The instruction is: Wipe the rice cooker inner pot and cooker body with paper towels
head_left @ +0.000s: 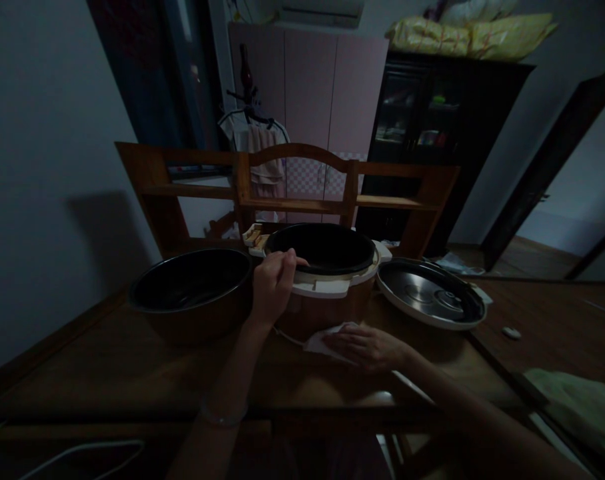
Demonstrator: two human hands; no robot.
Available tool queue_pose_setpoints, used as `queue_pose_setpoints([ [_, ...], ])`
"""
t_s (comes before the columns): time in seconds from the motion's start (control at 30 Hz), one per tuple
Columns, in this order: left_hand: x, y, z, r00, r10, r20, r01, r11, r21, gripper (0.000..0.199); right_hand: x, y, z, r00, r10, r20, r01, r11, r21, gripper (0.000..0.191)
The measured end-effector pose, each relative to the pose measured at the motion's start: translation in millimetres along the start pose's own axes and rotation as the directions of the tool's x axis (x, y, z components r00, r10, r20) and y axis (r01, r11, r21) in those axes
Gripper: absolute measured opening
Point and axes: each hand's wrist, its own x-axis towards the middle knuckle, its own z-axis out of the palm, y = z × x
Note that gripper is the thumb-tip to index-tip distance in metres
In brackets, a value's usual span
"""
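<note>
A rice cooker body [327, 310] with a white rim and a dark inside stands uncovered on the wooden desk [272, 383]. My left hand [275, 283] grips its rim at the front left, fingers curled over the edge. Against the lower front of the body, my right hand [367, 347] presses a white cloth [327, 343], its fingers laid over it. To the left of the cooker is a black inner pot [192, 320]. The round cooker lid [427, 297] lies on the right, its shiny metal underside facing up.
A wooden shelf frame [297, 153] rises along the desk's back edge. The wall [47, 200] borders the desk on the left. Off the right edge are a small white object [511, 333] on the floor and a pale green cloth [577, 400].
</note>
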Motion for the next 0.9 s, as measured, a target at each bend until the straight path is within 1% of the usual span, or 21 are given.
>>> queue_pose_setpoints([
  [0.1, 0.0, 0.9, -0.4, 1.0, -0.001, 0.004, 0.001, 1.0, 0.003, 0.046, -14.4, -0.1, -3.6, 1.0, 0.021, 0.012, -0.02, 0.999, -0.046, 0.049],
  [0.2, 0.0, 1.6, -0.6, 1.0, -0.005, 0.006, 0.005, 1.0, 0.008, 0.046, -37.1, -2.3, -4.2, 0.995, 0.098, 0.027, -0.095, 0.992, -0.081, 0.052],
  [0.3, -0.1, 1.1, -0.4, 1.0, -0.008, 0.005, 0.008, 1.0, 0.012, 0.047, -62.5, -6.6, -5.4, 0.973, 0.23, -0.001, -0.229, 0.966, -0.117, 0.06],
  [0.37, -0.4, 0.1, 0.3, 1.0, -0.007, 0.001, 0.006, 1.0, 0.021, 0.047, -74.5, -10.7, -8.5, 0.933, 0.355, -0.051, -0.359, 0.925, -0.124, 0.065],
  [0.4, -0.6, -0.5, 0.7, 1.0, -0.009, -0.002, 0.009, 1.0, 0.025, 0.047, -77.5, -13.2, -10.8, 0.893, 0.441, -0.089, -0.449, 0.888, -0.1, 0.065],
  [0.43, -0.8, -0.9, 1.3, 1.0, -0.013, -0.007, 0.014, 1.0, 0.025, 0.047, -78.3, -15.7, -13.3, 0.829, 0.543, -0.133, -0.553, 0.832, -0.052, 0.065],
  [0.47, -1.0, -1.3, 1.9, 1.0, -0.018, -0.011, 0.018, 1.0, 0.021, 0.047, -76.8, -18.3, -15.7, 0.737, 0.652, -0.179, -0.66, 0.751, 0.021, 0.063],
  [0.5, -1.2, -1.5, 2.5, 1.0, -0.022, -0.016, 0.022, 1.0, 0.013, 0.046, -73.4, -20.5, -17.9, 0.618, 0.753, -0.227, -0.751, 0.651, 0.113, 0.06],
  [0.53, -1.4, -1.6, 3.0, 1.0, -0.024, -0.021, 0.024, 1.0, 0.004, 0.046, -68.3, -22.1, -19.5, 0.484, 0.832, -0.27, -0.812, 0.543, 0.216, 0.057],
  [0.57, -1.5, -1.6, 3.4, 0.999, -0.023, -0.025, 0.023, 1.0, -0.005, 0.046, -62.0, -22.8, -20.6, 0.353, 0.884, -0.306, -0.836, 0.445, 0.322, 0.054],
  [0.6, -1.6, -1.5, 3.7, 0.999, -0.021, -0.03, 0.021, 1.0, -0.012, 0.046, -54.9, -22.4, -21.3, 0.239, 0.914, -0.329, -0.829, 0.368, 0.42, 0.052],
  [0.63, -1.7, -1.5, 3.7, 0.999, -0.019, -0.032, 0.019, 1.0, -0.015, 0.046, -47.5, -20.7, -21.7, 0.149, 0.931, -0.333, -0.806, 0.31, 0.505, 0.05],
  [0.67, -1.8, -1.4, 3.6, 0.999, -0.02, -0.03, 0.02, 1.0, -0.017, 0.045, -39.8, -17.8, -22.1, 0.086, 0.94, -0.33, -0.774, 0.272, 0.571, 0.05],
  [0.7, -1.8, -1.3, 3.4, 0.999, -0.022, -0.028, 0.022, 1.0, -0.018, 0.045, -32.0, -13.9, -22.7, 0.049, 0.945, -0.324, -0.744, 0.251, 0.619, 0.05],
  [0.73, -1.8, -1.2, 3.0, 0.999, -0.026, -0.023, 0.025, 1.0, -0.017, 0.045, -24.2, -9.5, -23.6, 0.036, 0.947, -0.32, -0.719, 0.247, 0.649, 0.05],
  [0.77, -1.7, -1.1, 2.6, 0.999, -0.029, -0.018, 0.029, 0.999, -0.014, 0.044, -16.5, -4.8, -24.8, 0.043, 0.944, -0.326, -0.701, 0.261, 0.664, 0.051],
  [0.87, -1.4, -0.8, 1.2, 0.999, -0.034, -0.004, 0.034, 0.999, -0.011, 0.043, 5.0, 5.9, -28.7, 0.101, 0.925, -0.366, -0.674, 0.335, 0.659, 0.053],
  [0.9, -1.3, -0.6, 0.9, 0.999, -0.033, 0.001, 0.033, 0.999, -0.012, 0.043, 10.9, 7.5, -29.3, 0.106, 0.921, -0.376, -0.666, 0.346, 0.661, 0.053],
])
